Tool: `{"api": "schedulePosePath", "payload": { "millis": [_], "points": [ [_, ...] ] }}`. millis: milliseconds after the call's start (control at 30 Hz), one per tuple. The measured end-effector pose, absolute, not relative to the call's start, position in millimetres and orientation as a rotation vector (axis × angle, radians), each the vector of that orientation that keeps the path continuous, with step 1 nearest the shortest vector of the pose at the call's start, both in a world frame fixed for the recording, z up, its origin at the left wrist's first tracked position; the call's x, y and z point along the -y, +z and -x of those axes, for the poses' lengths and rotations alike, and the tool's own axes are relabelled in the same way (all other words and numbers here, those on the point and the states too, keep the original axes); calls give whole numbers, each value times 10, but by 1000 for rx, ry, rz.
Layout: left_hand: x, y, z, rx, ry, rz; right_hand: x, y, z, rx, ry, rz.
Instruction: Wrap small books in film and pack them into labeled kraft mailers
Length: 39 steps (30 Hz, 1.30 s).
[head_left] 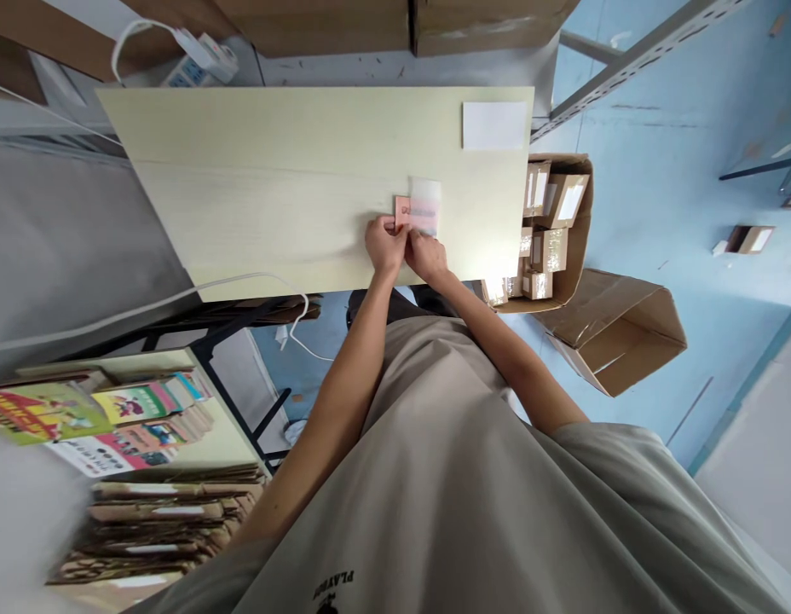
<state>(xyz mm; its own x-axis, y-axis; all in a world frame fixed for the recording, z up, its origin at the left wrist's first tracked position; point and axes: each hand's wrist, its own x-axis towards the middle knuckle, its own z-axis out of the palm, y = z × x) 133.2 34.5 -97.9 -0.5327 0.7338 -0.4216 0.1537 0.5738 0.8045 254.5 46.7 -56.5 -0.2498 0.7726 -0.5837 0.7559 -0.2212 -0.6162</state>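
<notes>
Head view: left hand (386, 246), thumb and finger pinched on a pink card (402, 207) just beyond it; right hand (427, 255), fingers curled at a translucent sleeve (426, 200) overlapping the card, grip unclear; white sheet (494, 125), beyond and rightward of right hand; tabletop (274, 188), beneath both.

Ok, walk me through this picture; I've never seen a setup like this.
There's no machine: these are a person's bare hands, seen from a camera worn on their head, looking forward and down. The pale table carries a white sheet near its far right corner. The left hand seems to hold a small pink card, partly overlapped by a cloudy see-through sleeve. The right hand is at their lower edge; its exact grip is too small to tell.
</notes>
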Motion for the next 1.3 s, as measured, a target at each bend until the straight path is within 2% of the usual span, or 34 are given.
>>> {"api": "schedulePosePath", "payload": {
  "millis": [100,300,467,600,767,900,1033,1167,1300],
  "points": [
    [-329,-983,-1363,-2001,884,-720,-541,-570,-2727,1933,1533,1893],
    [-248,-944,-1498,-2040,971,-713,-987,-637,-3144,1785,1168,2141],
    [-233,-864,-1535,-1984,986,-747,-1236,-782,-3065,1796,1256,2187],
    [-190,-725,-1638,-1879,1002,-861,-1331,-719,-3008,1867,1262,2173],
    [-149,-649,-1976,-1790,853,-1087,-1400,-564,-3001,1999,1189,2230],
    [-143,-638,-2070,-1780,570,-1295,-1399,-446,-3060,2110,1109,2252],
    [-111,-553,-1985,-1777,458,-1385,-1436,-211,-3177,2384,924,1855],
    [-46,-469,-1868,-1738,601,-1401,-1599,-6,-3182,2772,1110,1153],
    [89,-445,-1673,-1723,804,-1293,-1813,-8,-3077,2979,1251,911]
  ]
}}
